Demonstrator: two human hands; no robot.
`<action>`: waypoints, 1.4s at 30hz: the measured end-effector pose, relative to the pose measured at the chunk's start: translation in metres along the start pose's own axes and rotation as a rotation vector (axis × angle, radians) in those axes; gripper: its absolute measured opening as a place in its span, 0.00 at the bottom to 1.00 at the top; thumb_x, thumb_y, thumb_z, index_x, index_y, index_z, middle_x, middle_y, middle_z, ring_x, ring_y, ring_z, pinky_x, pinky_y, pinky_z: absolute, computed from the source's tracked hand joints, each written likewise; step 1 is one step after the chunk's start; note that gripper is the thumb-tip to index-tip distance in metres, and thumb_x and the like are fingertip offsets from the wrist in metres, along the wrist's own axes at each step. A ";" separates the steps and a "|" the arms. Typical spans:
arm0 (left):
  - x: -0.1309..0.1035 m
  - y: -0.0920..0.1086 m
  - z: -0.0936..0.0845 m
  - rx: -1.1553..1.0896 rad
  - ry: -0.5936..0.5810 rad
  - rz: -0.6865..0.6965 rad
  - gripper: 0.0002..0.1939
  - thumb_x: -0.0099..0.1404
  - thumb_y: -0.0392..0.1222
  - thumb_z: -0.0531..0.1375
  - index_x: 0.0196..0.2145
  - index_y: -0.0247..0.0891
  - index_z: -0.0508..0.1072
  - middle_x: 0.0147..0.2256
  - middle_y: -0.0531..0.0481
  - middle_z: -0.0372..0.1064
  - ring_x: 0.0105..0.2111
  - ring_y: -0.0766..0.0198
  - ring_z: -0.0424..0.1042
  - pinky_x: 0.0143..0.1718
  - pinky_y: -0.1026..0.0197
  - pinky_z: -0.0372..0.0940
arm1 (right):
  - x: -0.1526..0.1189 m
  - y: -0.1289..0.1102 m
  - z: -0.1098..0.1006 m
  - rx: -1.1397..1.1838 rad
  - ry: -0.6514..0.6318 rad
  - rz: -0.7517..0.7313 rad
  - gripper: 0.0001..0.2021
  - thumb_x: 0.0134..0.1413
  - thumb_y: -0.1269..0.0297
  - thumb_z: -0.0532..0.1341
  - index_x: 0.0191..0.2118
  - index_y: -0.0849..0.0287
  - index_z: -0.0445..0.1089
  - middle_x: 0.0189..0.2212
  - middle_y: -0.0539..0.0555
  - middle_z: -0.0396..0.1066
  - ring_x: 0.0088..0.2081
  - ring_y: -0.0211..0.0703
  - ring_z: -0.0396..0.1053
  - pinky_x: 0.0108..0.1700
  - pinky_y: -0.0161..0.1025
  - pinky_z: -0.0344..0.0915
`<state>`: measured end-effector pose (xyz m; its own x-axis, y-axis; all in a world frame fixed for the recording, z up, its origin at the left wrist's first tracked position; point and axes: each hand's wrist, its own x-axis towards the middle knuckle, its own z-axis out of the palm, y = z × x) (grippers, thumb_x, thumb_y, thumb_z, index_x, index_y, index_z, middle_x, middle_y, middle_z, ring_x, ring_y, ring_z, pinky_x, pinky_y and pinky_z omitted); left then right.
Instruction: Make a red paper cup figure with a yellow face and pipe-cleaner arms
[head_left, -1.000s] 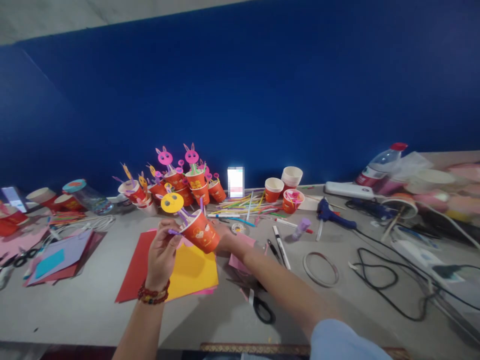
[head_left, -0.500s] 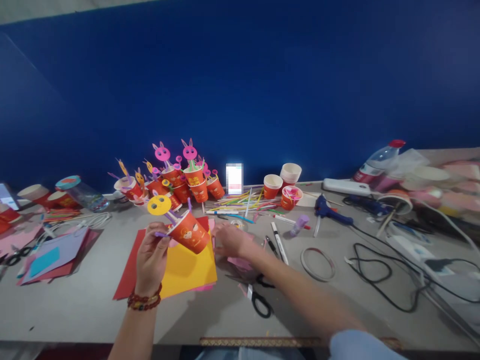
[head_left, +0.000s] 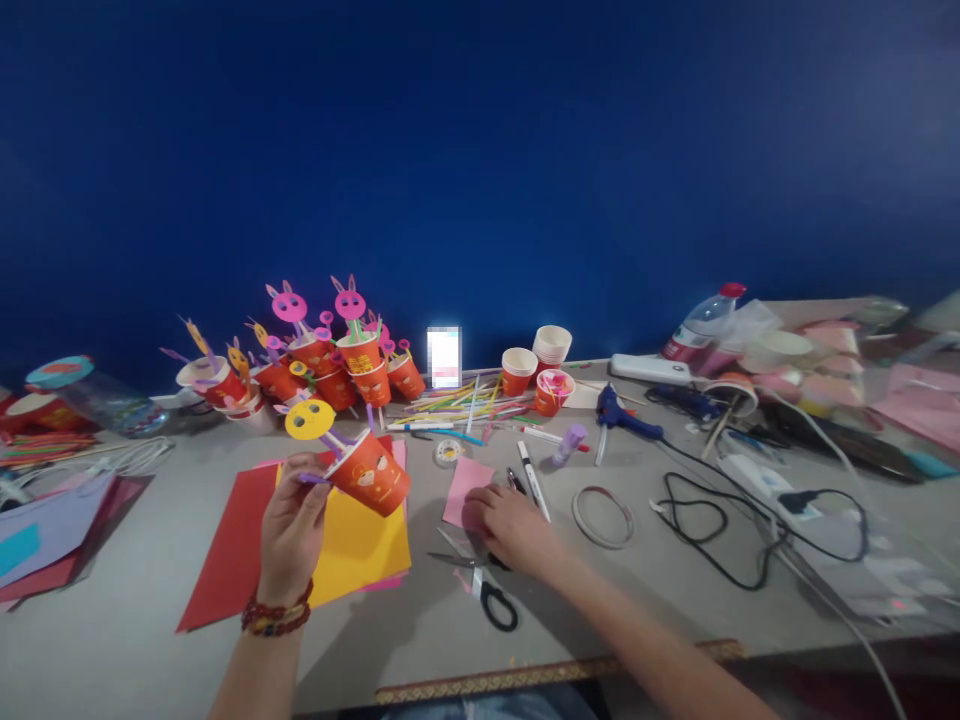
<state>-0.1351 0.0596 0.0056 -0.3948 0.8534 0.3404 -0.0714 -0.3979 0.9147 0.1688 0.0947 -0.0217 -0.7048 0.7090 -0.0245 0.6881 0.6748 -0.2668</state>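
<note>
My left hand [head_left: 298,510] is closed at the rim of a red paper cup [head_left: 373,475], with a purple strip between thumb and fingers. The cup is tilted in the air above yellow paper [head_left: 360,550] and red paper [head_left: 225,545]. A yellow smiley face [head_left: 310,420] on a purple stem rises from it. My right hand [head_left: 514,525] lies low over the table, fingers spread across the edge of a pink sheet [head_left: 466,490]. Below that hand are black-handled scissors [head_left: 495,600] with open blades; beside it lie a white marker [head_left: 534,485] and a black pen, partly hidden.
Decorated red cups [head_left: 364,370] cluster at the back left, near loose colored straws [head_left: 450,405]. Plain paper cups [head_left: 519,372] stand at the back. A tape ring [head_left: 602,517], a purple glue stick [head_left: 570,445], a blue glue gun [head_left: 630,420] and black cables [head_left: 690,510] lie right.
My right hand has drawn back from beside the cup, toward me and right, onto the pink sheet. The small tape roll is now uncovered. My left hand still holds the cup. The view has turned right.
</note>
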 end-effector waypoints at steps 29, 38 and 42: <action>-0.008 -0.009 0.008 0.047 -0.042 -0.015 0.06 0.61 0.44 0.67 0.33 0.40 0.75 0.40 0.49 0.60 0.40 0.62 0.64 0.40 0.65 0.65 | -0.018 0.022 -0.011 -0.137 0.179 0.238 0.18 0.64 0.67 0.59 0.58 0.61 0.67 0.58 0.63 0.68 0.60 0.60 0.62 0.61 0.53 0.55; -0.007 -0.012 0.012 0.030 -0.047 -0.016 0.06 0.61 0.43 0.67 0.32 0.39 0.76 0.40 0.49 0.60 0.40 0.63 0.64 0.40 0.66 0.66 | -0.057 -0.026 0.008 -0.005 -0.034 0.279 0.09 0.51 0.75 0.60 0.39 0.60 0.70 0.39 0.60 0.74 0.44 0.56 0.69 0.46 0.45 0.60; -0.007 -0.010 0.016 0.031 -0.052 -0.016 0.06 0.60 0.43 0.67 0.33 0.40 0.76 0.40 0.49 0.60 0.39 0.62 0.64 0.39 0.66 0.66 | -0.050 -0.015 0.005 0.226 -0.004 0.412 0.07 0.48 0.75 0.59 0.34 0.59 0.70 0.37 0.61 0.75 0.44 0.55 0.70 0.43 0.41 0.61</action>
<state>-0.1171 0.0632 -0.0028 -0.3457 0.8762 0.3358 -0.0483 -0.3740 0.9262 0.1929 0.0488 -0.0215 -0.3818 0.9074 -0.1759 0.8560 0.2753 -0.4375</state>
